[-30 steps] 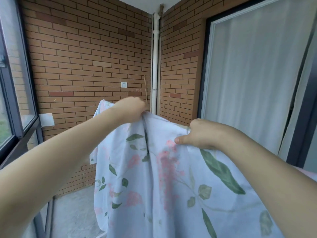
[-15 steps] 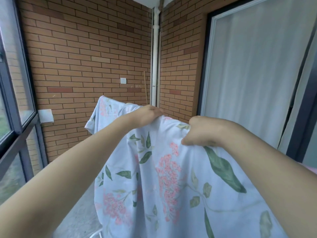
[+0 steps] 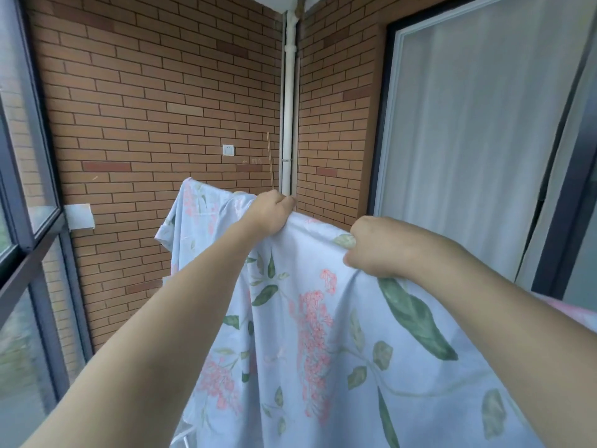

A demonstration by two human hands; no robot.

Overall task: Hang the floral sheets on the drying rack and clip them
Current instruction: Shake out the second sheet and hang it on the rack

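Gripping floral sheet (image 3: 323, 334), both hands; brick wall (image 3: 155, 108), pipe (image 3: 288, 92) behind.

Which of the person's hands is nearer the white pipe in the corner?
Left. The left hand grips the floral sheet just below the white pipe; the right hand holds the sheet lower and further right.

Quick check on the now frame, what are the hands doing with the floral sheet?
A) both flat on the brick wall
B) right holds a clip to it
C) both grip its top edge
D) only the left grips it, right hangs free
C: the left hand and the right hand each have fingers curled round the top edge of the floral sheet; no clip is visible.
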